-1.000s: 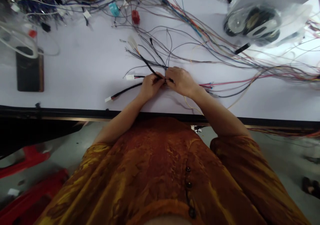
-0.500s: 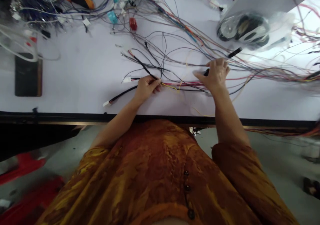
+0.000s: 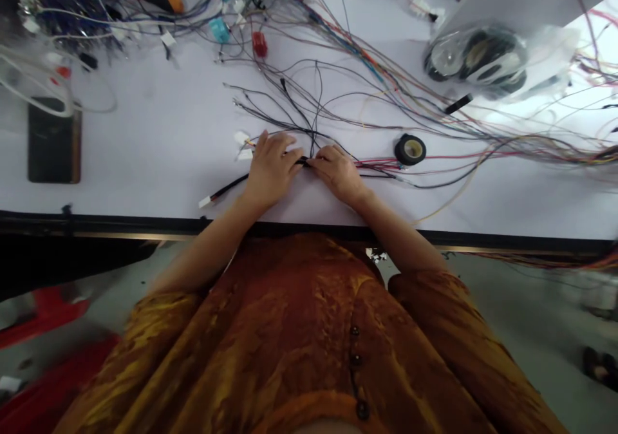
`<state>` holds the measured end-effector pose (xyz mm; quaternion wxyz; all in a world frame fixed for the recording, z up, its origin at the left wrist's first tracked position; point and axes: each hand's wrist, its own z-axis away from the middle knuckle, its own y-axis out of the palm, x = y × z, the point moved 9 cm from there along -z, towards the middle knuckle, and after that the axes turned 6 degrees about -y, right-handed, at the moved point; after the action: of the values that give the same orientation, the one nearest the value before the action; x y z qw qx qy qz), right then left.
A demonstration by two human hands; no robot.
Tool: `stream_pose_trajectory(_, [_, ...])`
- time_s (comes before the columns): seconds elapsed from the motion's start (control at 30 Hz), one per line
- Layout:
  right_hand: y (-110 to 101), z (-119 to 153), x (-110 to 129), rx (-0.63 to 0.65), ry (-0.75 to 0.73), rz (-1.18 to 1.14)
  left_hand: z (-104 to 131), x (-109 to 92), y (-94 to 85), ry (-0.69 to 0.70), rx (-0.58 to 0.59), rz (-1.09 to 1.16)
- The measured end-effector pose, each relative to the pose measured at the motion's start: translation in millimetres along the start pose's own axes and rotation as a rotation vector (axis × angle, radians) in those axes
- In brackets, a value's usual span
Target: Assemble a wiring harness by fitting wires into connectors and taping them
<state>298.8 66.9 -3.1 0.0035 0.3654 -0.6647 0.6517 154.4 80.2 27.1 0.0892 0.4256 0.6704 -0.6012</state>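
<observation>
Since half a second ago my right hand (image 3: 335, 171) has swung back from the black tape roll (image 3: 410, 149), and it's now pinched nearly closed on the black bundle (image 3: 302, 161) right in front of me on the worktop (image 3: 145, 138). Left hand (image 3: 273, 163) is half spread over the same bundle, can't really tell if it's gripping. Looks like the wires are gathered at one spot, but thin wires (image 3: 290, 122) still fan out loose, and my fingers hide whether the join is wrapped.
</observation>
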Motion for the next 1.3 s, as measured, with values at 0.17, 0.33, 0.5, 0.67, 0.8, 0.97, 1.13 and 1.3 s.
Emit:
stream_pose_trajectory(0.17, [-23,44,-31,-0.154,0.025,0.023,5,32,22.6,0.046,0.071,-0.152])
stream_pose_trajectory(0.33, [-40,67,-61,-0.190,0.018,-0.127,8,34,16.9,0.123,0.111,-0.127])
stream_pose_trajectory(0.5, [-42,55,-73,-0.141,0.021,-0.176,6,42,17.2,0.172,0.209,-0.244])
stream_pose_trajectory(0.67, [-57,89,-79,-0.222,0.067,0.073,7,48,24.1,0.196,0.369,-0.415])
stream_pose_trajectory(0.8, [-72,136,-91,-0.215,0.160,0.193,8,44,24.9,0.209,0.447,-0.493])
stream_pose_trajectory(0.97, [-89,184,-106,-0.191,0.212,0.239,12,42,18.3,0.132,0.457,-0.546])
stream_pose_trajectory(1.13, [-103,223,-121,-0.199,0.306,0.287,25,36,6.8,0.047,0.361,-0.569])
stream_pose_trajectory(1.3, [-121,233,-148,-0.247,0.502,0.399,37,46,-2.3,-0.098,0.247,-0.527])
